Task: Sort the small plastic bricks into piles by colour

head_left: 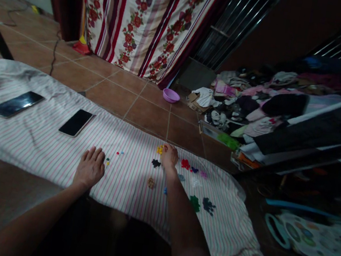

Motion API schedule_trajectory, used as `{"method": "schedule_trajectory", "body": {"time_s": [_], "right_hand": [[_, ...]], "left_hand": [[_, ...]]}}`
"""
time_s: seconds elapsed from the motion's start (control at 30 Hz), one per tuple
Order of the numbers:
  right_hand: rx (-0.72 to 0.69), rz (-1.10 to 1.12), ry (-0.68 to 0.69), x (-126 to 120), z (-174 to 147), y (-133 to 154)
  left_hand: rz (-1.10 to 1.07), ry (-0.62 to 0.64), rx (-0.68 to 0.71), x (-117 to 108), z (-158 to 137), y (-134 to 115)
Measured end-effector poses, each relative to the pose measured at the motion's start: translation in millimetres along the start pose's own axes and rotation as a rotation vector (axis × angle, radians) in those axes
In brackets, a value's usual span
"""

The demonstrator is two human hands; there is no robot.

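My left hand (90,167) lies flat, fingers spread, on a pink-striped white cloth (43,143) spread over the floor. A few tiny coloured beads (118,153) sit just to its right. My right hand (169,155) reaches further out and rests by a small yellow heap (160,149); its fingers look curled, and whether it pinches anything is unclear. Small heaps of coloured pieces surround that wrist: black (155,163), red (185,163), brown (151,182), green (194,203) and dark blue (209,205).
Two dark phones, one (76,122) near my left hand and a larger one (16,103) further left, lie on the cloth. A purple bowl (171,96) stands on the tiled floor. A heap of clothes (257,102) fills the right; a floral curtain (148,17) hangs behind.
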State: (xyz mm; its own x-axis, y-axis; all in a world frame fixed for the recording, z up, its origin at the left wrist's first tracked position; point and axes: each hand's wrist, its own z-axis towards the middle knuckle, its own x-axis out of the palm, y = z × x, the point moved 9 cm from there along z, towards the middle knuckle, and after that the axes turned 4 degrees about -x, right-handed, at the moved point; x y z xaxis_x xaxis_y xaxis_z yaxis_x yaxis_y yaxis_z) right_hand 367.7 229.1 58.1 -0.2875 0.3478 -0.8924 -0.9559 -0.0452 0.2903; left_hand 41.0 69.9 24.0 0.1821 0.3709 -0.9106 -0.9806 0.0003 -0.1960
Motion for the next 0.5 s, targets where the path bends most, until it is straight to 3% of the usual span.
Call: {"method": "schedule_trajectory", "body": {"time_s": [0.5], "right_hand": [[-0.037,-0.099,0.11,32,14,-1]], "left_hand": [[-0.049,0.03,-0.026,1,1,1]]}}
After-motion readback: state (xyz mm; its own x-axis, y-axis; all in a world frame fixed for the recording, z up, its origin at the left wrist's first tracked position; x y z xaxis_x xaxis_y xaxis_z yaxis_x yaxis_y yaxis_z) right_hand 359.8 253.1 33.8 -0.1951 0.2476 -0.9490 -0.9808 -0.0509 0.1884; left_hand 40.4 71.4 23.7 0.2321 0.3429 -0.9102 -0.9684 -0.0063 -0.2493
